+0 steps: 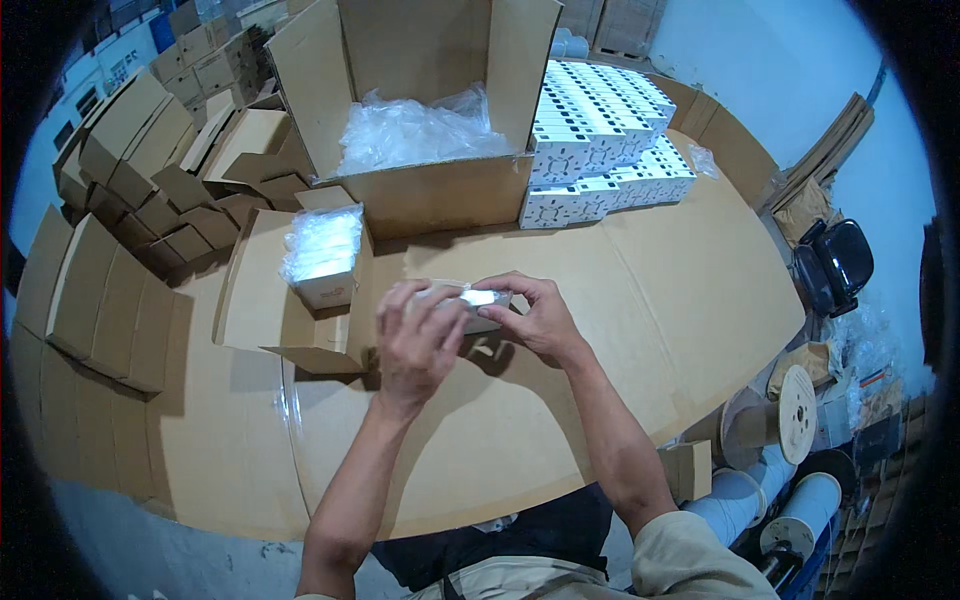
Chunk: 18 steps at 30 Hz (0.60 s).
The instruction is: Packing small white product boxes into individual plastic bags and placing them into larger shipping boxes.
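Right in the middle, above the cardboard-covered counter (650, 290), a small box (482, 321) sits between two bare hands, and it's a pale one: white on its near face, slim and rectangular, with clear film shining over it. Look at that glare! A bright white streak runs along the top, just where the right hand (538, 318) has its end pinched, thumb on the near side, fingers curved over the far edge, the grip closed firmly on it

Over at the other end, the left hand (420, 335) comes across with fingers apart and half curled, blurred, covering much of the box; whether those fingertips press on it or only skim the film, I cannot tell. Any print on the hidden part is out of sight too

Just to the left, an open brown carton (325, 345) holds a row of film-wrapped boxes (328, 250), glossy and crinkled on top, standing toward its far end. Behind, a big carton (440, 195) gapes wide with a heap of clear plastic bags (420, 132) inside, and beside it on the right, what a wall: stacked white boxes (600, 130) with dark markings, tier on tier
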### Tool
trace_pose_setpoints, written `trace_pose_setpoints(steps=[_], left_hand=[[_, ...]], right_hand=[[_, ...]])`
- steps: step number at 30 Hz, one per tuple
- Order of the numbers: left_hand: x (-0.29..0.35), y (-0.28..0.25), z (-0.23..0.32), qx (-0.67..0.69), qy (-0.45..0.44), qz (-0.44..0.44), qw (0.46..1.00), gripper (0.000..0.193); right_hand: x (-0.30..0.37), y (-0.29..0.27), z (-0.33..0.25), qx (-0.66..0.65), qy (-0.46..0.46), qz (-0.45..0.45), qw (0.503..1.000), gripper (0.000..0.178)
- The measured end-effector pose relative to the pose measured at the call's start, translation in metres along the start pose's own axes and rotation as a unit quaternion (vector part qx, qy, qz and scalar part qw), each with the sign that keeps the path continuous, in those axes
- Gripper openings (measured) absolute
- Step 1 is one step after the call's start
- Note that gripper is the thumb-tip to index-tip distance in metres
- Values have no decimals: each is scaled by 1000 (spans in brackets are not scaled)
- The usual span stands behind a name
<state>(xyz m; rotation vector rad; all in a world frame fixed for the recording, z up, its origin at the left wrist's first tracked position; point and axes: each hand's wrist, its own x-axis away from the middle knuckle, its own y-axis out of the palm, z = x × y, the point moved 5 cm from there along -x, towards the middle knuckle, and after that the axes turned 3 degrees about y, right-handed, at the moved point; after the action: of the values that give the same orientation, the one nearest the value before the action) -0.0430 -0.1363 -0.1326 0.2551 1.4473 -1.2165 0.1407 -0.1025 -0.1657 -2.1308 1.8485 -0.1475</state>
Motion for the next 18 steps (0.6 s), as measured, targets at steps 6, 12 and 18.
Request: trace_pose_setpoints(steps=[6, 12, 18], left_hand=[[-3, 10, -5, 58, -77, -81, 992, 33], [-2, 12, -26, 270, -273, -105, 917, 30], [23, 33, -47, 430, -336, -38, 837, 32]], right_hand=[[-2, 2, -8, 10, -21, 2, 1000, 30], [2, -2, -6, 41, -23, 11, 999, 29], [0, -3, -26, 82, -114, 1, 990, 29]])
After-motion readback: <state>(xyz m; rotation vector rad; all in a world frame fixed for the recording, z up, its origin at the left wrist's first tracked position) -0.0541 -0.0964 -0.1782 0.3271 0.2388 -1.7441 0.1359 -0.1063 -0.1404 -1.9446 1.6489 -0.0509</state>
